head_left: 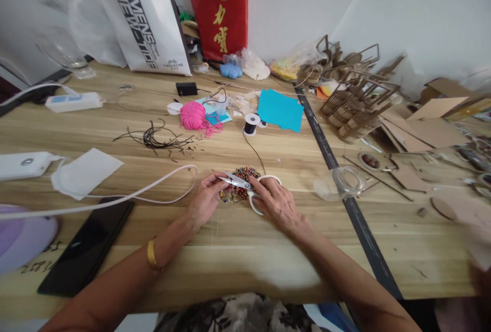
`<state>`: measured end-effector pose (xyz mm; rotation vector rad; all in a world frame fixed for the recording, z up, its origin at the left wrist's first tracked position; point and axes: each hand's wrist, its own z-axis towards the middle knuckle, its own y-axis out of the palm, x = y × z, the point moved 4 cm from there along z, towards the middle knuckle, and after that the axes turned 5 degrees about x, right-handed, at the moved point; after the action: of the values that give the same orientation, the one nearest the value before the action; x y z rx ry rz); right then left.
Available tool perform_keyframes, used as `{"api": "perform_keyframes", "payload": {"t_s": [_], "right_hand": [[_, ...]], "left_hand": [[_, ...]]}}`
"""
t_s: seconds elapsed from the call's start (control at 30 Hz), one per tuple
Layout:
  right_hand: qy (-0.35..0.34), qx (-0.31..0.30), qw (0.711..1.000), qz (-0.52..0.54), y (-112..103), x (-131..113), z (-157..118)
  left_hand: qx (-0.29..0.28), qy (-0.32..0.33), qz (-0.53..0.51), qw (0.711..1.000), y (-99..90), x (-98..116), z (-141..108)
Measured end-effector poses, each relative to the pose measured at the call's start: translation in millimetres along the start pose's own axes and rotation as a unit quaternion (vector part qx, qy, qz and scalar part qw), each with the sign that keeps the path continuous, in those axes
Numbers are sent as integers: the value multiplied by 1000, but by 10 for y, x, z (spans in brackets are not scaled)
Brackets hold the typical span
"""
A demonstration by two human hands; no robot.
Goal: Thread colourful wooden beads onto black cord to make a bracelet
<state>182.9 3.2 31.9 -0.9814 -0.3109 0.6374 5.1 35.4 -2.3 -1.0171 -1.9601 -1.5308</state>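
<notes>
Two hands: centre of the frame, over the wood-patterned surface (249, 270).
Left hand (207, 196): grip narrow, fingertips together beside the blade tips; pinched item too small to tell.
Right hand (279, 200): grip holding the white-handled scissors (247, 185), blades parted, pointing left.
Bead pile (245, 172): centre, multicoloured, partly behind the scissors.
Black thread spool (250, 125): upper centre, upright, near the blue sheets (281, 111).
Pink yarn (193, 115): left of spool.
Phone (86, 250): lower left, dark screen.
</notes>
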Motion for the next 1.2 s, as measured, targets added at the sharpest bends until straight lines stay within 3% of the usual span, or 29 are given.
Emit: {"api": "perform_keyframes", "payload": {"t_s": [0.93,1.2], "right_hand": [[-17,3,1000,-6,-1,-43,44],[-3,-74,997,4,54,-65,144]], "left_hand": [[3,-16,-13,1000,2,4,4],[33,-20,-46,998,-33,-3,42]]}}
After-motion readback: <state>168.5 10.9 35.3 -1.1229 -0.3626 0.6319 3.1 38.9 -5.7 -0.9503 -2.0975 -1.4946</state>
